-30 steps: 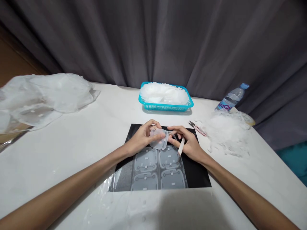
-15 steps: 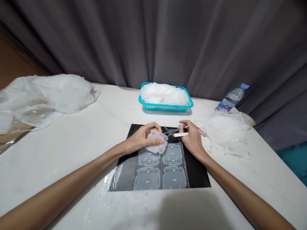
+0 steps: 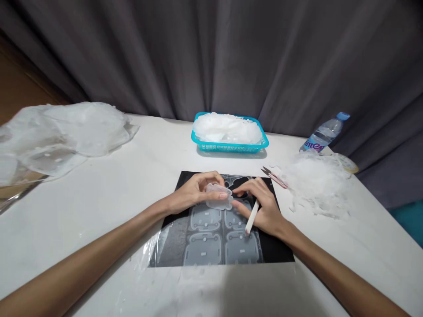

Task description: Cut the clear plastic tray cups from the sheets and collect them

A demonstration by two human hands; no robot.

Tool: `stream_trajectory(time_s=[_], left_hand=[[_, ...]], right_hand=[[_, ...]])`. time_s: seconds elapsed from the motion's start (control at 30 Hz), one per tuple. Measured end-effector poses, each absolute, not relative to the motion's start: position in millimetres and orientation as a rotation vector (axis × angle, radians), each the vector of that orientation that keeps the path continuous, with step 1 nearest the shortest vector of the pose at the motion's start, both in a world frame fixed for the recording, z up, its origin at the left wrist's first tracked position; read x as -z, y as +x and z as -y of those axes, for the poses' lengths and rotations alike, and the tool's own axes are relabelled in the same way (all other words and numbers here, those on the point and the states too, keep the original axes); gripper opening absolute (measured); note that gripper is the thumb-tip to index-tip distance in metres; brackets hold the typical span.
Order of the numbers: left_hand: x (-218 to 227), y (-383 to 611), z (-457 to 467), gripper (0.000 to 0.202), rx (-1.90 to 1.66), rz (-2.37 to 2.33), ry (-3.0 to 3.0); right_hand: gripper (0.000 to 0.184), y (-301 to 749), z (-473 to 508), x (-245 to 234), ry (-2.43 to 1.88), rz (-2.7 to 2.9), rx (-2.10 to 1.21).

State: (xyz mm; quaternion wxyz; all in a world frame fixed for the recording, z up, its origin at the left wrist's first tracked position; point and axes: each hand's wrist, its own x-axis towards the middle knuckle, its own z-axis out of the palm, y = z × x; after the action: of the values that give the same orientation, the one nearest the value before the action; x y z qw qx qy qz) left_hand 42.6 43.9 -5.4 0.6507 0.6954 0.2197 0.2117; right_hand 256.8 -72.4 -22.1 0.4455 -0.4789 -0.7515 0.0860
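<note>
White table (image 3: pixel 109 193): black mat (image 3: pixel 276 248) centre, blue basket (image 3: pixel 231 149) behind it, clear plastic sheeting (image 3: pixel 82 127) left. Right side has snips (image 3: pixel 279 179), scrap pile (image 3: pixel 313 180), water bottle (image 3: pixel 322 135).

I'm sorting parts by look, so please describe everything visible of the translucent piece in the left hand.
The translucent piece looks like thin, whitish plastic with rounded corners and an uneven, curving outline. The left hand holds it, the thumb lying across its face, above the black board. The right hand has its fingertips close to the right edge; contact there is unclear. Finer markings cannot be made out.
</note>
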Motion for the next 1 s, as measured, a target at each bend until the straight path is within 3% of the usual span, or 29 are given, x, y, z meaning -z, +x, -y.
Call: stream_trajectory(time_s=[0.1,0.4,0.57,0.83,1.0], left_hand=[[4.7,41.8,-44.2,0.019,-0.46,-0.473,1.564],[10.2,40.4,-46.1,0.011,-0.377,-0.344,1.479],[13.1,40.2,-47.6,0.01,-0.38,-0.321,1.465],[14.5,40.2,-49.4,0.009,-0.377,-0.308,1.448],[10.8,41.2,-43.9,0.008,-0.419,-0.432,1.428]], right_hand=[[0.009,250.5,78.0,24.7,-1.144,1.904,-0.074],[0.035,247.5,90.8,25.1,-1.111,1.89,0.436],[0.037,248.5,93.1,25.9,-1.062,1.933,0.577],[0.031,246.1,93.5,25.6,-1.031,1.939,0.636],[0.02,246.0,83.8,27.9,-1.276,1.818,0.449]])
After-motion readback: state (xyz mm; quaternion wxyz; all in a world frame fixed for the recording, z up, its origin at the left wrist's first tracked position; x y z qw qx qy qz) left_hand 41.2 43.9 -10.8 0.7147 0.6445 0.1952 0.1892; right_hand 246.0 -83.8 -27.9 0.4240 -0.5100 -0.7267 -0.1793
